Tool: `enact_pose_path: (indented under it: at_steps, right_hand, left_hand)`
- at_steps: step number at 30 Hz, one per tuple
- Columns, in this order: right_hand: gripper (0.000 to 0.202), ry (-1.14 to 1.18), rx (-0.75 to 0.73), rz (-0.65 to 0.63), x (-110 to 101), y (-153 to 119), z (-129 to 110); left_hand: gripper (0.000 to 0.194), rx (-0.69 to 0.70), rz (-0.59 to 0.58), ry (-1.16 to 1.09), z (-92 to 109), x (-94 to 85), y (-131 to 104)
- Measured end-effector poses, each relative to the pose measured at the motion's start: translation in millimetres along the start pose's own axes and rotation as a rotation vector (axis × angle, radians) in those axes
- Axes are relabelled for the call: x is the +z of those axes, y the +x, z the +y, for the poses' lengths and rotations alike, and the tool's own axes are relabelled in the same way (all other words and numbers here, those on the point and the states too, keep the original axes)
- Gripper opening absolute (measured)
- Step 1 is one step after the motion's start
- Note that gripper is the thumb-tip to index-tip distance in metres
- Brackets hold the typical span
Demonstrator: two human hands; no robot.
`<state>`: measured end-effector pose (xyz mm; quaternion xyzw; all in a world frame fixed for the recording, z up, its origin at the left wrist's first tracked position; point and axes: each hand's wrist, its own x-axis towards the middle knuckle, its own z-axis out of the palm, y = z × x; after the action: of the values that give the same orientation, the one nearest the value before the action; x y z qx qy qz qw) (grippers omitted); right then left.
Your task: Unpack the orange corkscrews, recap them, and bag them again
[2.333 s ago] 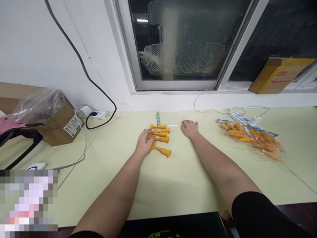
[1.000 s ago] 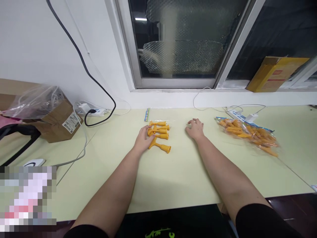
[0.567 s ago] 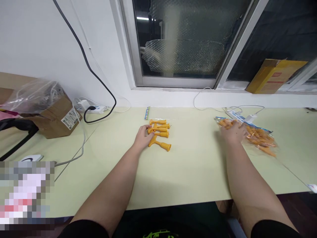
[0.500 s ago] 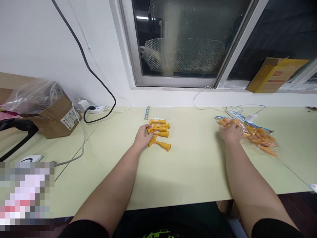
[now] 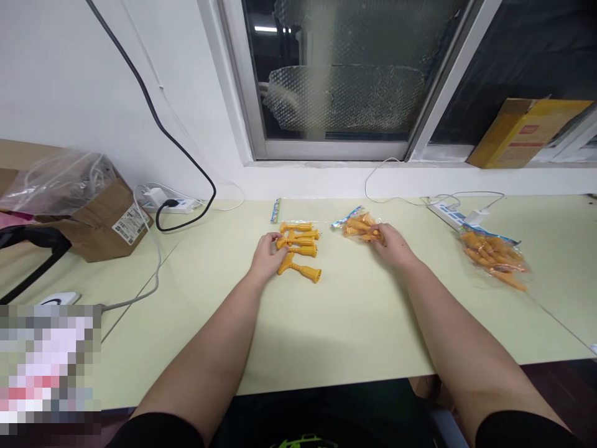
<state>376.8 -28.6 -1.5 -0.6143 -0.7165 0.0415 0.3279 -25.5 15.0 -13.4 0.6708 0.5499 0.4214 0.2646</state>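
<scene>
Several yellow T-shaped plastic handles (image 5: pixel 305 272) lie in a rough column on the table, their flared ends to the right. My left hand (image 5: pixel 267 256) is at their left side, thumb and fingers closed about the T end of a middle one. To the right, my right hand (image 5: pixel 394 244) grips the edge of a clear plastic bag (image 5: pixel 358 225) with a colourful header strip and orange plastic pieces inside. A flat clear bag (image 5: pixel 303 210) with a similar strip lies behind the handles.
Another bag of orange pieces (image 5: pixel 497 255) lies at the right, by a white power strip (image 5: pixel 446 214). On the left are an open cardboard box (image 5: pixel 100 227), a black cable (image 5: pixel 153 109) and a second power strip (image 5: pixel 186 206). A yellow carton (image 5: pixel 517 137) leans at the window.
My right hand has brought one bag of orange pieces leftward, away from the other bag, toward the yellow handles. My left hand stays at the handles.
</scene>
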Motion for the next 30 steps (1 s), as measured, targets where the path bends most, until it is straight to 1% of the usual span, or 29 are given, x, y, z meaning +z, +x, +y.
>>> enact_pose_path:
  at_steps: [2,4,6,8,10,13,15,16,18,20,22,24,26,28,30]
  right_hand:
    - [0.025,0.062,-0.038,-0.039,4,0,-11]
    - [0.024,0.117,-0.014,-0.04,6,-1,-17]
    - [0.026,0.215,0.034,-0.005,6,-2,-21]
    - [0.031,0.344,0.08,0.046,6,-4,-27]
    - [0.036,0.469,0.107,0.1,5,-5,-36]
    - [0.043,0.668,0.131,0.139,3,-6,-56]
    - [0.047,0.826,0.15,0.126,0,-6,-70]
    - [0.049,0.899,0.164,0.115,-3,-7,-76]
    - [0.052,1.01,0.205,0.099,-7,-8,-86]
    - [0.054,1.073,0.257,0.067,-11,-10,-94]
    - [0.055,1.122,0.309,-0.009,-12,-11,-99]
    - [0.053,1.182,0.362,-0.137,-9,-12,-101]
    - [0.048,1.225,0.428,-0.274,-4,-12,-101]
    - [0.04,1.236,0.507,-0.384,2,-13,-99]
    - [0.031,1.256,0.582,-0.443,8,-12,-96]
  left_hand:
    - [0.035,-0.011,0.008,-0.023,-1,0.1,0]
    - [0.035,-0.019,0.02,-0.052,-1,0.6,0]
    - [0.034,-0.01,0.041,-0.07,-1,0.7,0]
    - [0.035,0.031,0.071,-0.055,2,-0.4,-1]
    - [0.035,0.114,0.112,-0.002,9,-2.9,-4]
    - [0.036,0.307,0.15,0.056,27,-7.1,-13]
    - [0.039,0.416,0.133,0.027,40,-7.4,-20]
    - [0.042,0.447,0.111,-0.007,46,-6.4,-24]
    - [0.046,0.459,0.059,-0.124,56,-2.0,-31]
    - [0.049,0.408,0.009,-0.284,62,3.6,-35]
    - [0.056,0.3,-0.048,-0.468,66,8.2,-37]
    - [0.062,0.125,-0.152,-0.654,69,10.3,-36]
    - [0.065,-0.075,-0.288,-0.8,71,10.5,-35]
    - [0.061,-0.224,-0.405,-0.845,73,10.3,-34]
    - [0.053,-0.276,-0.448,-0.822,73,10.9,-34]
